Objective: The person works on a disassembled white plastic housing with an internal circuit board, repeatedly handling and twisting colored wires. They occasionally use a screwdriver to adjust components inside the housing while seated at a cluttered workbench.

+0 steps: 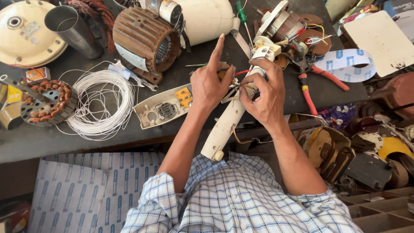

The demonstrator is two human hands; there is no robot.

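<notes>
Cluttered dark workbench [51, 142]: left hand [211, 84], index finger raised, and right hand [263, 92] pinch wires [241, 86] on a cream fan stem [228, 125]; white wire coil [103, 103], rusty motor [144, 39] nearby.

A dark workbench top [51, 138] is spanning the scene, its surface looking worn and scuffed. Daylight is falling evenly across it, casting soft shadows. Below the bench edge, flattened printed cardboard sheets [86, 190] are lying on the floor. At lower right, a wooden compartmented tray [379, 209] is sitting beside piled scrap parts [366, 151].
</notes>
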